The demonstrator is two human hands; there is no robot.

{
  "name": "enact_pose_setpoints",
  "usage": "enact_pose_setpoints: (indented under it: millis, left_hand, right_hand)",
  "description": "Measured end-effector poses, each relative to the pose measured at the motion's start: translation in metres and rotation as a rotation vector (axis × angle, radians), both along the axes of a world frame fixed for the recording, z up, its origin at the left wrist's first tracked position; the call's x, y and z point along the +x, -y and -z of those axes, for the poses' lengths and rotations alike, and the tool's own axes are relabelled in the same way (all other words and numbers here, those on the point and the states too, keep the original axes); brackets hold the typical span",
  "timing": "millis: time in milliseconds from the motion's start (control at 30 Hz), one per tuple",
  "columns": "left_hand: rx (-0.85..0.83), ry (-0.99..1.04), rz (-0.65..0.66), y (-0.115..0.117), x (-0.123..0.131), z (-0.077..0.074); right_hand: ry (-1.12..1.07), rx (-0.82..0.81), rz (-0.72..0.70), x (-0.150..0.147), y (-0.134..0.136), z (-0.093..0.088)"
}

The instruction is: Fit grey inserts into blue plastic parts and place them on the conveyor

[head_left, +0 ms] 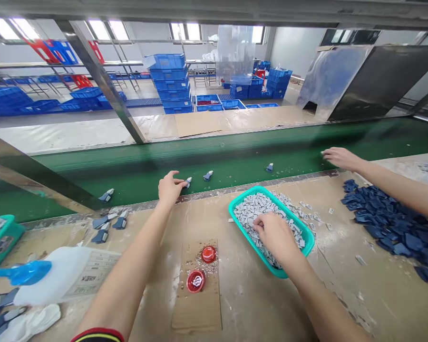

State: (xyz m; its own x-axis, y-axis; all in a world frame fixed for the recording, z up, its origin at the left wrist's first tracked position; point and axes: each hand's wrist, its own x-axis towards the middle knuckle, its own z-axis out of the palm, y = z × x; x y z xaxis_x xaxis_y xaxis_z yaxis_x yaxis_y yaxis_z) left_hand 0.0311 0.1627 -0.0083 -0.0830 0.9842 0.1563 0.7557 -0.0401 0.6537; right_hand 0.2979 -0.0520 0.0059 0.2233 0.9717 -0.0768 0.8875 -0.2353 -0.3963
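Over the near edge of the green conveyor belt, my left hand has its fingers at a small dark-blue part with a pale tip, which it seems to pinch. My right hand is in a turquoise basket heaped with small light-grey plastic pieces. Its thumb and fingertips are together on the pieces; which one they hold is hidden. More blue parts with pale tips lie on the belt, one just right of my left hand and another farther right.
Two red round caps sit on a cardboard strip. A white jug with a blue top lies at left, near several blue parts. At right, a co-worker's hand reaches over the belt, beyond a dark-blue pile. A metal post slants at left.
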Motion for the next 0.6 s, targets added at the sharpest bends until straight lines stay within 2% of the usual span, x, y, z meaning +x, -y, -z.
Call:
enact_pose_setpoints:
  millis: [100,167,333,433,533,600]
  left_hand:
    - [0.029,-0.106,-0.005,-0.001,0.006,0.0]
    - [0.045,-0.148,0.032,-0.001,0.019,0.002]
    - [-0.026,-0.163,0.183,-0.011,0.068,0.011]
    - [-0.073,-0.1,0.202,-0.016,0.08,0.01]
    - [-0.104,0.02,0.227,-0.002,0.074,0.001]
    - [-0.126,0.129,0.275,0.024,0.064,-0.007]
  right_hand:
    - [-0.066,0.056,0.013,0.0,0.001,-0.002]
    - [-0.177,0.112,0.036,0.001,0.002,-0.006]
    - [-0.643,0.231,0.094,-0.001,0.015,-0.022]
    - [-0.849,0.261,0.097,-0.012,0.029,-0.028]
    - [-0.987,0.209,0.046,-0.029,0.04,-0.023]
    - [-1.044,0.157,0.004,-0.042,0.041,-0.012]
